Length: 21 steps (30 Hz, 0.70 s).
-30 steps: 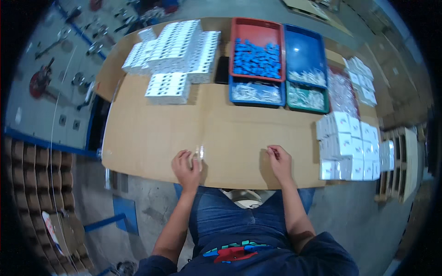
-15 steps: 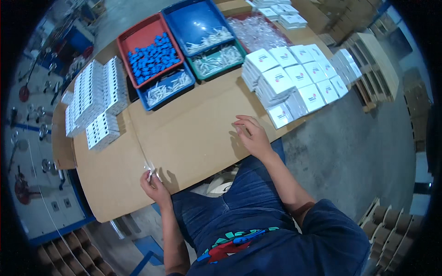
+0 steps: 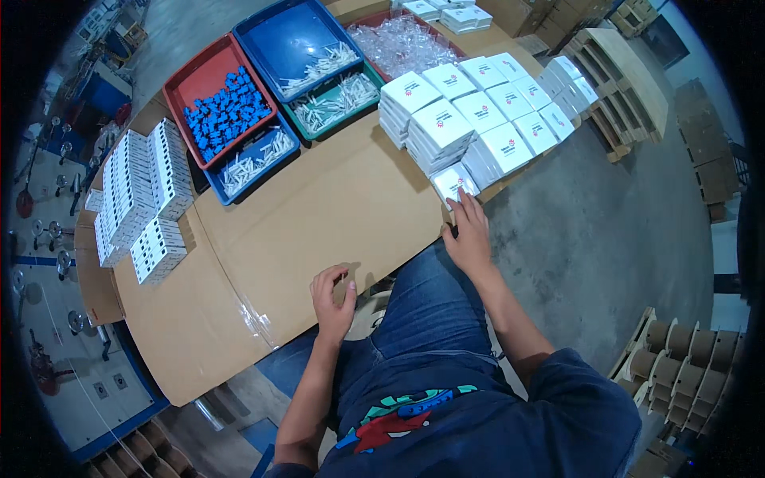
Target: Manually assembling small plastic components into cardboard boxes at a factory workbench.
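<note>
My right hand (image 3: 470, 235) is at the table's right edge, its fingertips on the nearest low stack of flat white square packets (image 3: 453, 182). Its fingers are stretched out and the thumb stands apart; nothing shows in its grip. Over the cardboard-covered tabletop (image 3: 295, 231), by the front edge, is my left hand (image 3: 331, 307). Its fingers are loosely bent, with a gap to the thumb, and I see no held object. Taller piles of the white packets (image 3: 441, 126), each with a small red mark, rise just beyond my right hand.
Far left stand stacked white blocks with dark holes (image 3: 127, 187). Behind are a red tray (image 3: 209, 65) of blue plastic parts, blue (image 3: 279, 32) and green (image 3: 315, 131) trays of white plugs, and a tray of clear plastic pieces (image 3: 406, 46). Clear tape (image 3: 255, 319) marks the cardboard.
My left hand has left the taped spot and moved right along the front edge. My right hand has moved onto the nearest packet stack. The whole view has shifted slightly.
</note>
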{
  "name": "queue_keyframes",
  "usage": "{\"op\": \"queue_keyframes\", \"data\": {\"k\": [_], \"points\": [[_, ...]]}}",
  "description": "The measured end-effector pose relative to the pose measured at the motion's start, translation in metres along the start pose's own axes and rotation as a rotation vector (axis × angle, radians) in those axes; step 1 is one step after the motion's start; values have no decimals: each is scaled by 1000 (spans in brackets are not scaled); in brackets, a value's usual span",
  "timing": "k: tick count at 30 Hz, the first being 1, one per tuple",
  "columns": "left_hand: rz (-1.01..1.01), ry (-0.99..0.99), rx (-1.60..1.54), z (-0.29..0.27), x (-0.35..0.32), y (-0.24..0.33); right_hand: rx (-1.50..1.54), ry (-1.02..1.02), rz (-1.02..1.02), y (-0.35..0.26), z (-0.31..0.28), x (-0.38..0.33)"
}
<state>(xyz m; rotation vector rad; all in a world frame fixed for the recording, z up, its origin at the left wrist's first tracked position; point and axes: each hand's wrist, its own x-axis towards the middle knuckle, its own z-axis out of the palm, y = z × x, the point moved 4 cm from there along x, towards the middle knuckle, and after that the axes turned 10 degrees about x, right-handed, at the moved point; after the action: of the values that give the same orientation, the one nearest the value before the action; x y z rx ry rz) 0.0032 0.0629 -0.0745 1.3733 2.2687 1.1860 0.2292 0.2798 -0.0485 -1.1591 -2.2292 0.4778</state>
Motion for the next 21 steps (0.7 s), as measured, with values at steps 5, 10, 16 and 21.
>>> {"op": "queue_keyframes", "data": {"k": [5,10,16,21], "points": [[-72,51,-108,0,-1,-11,235,-107,131,-7,-2,-4],[-109,75,-193,0,-2,-17,51,-63,-22,-3,3,6],[-280,42,-415,0,1,-18,507,-190,192,2,15,7],[-364,-88,-650,3,12,19,1207,-337,399,-45,13,8]]}}
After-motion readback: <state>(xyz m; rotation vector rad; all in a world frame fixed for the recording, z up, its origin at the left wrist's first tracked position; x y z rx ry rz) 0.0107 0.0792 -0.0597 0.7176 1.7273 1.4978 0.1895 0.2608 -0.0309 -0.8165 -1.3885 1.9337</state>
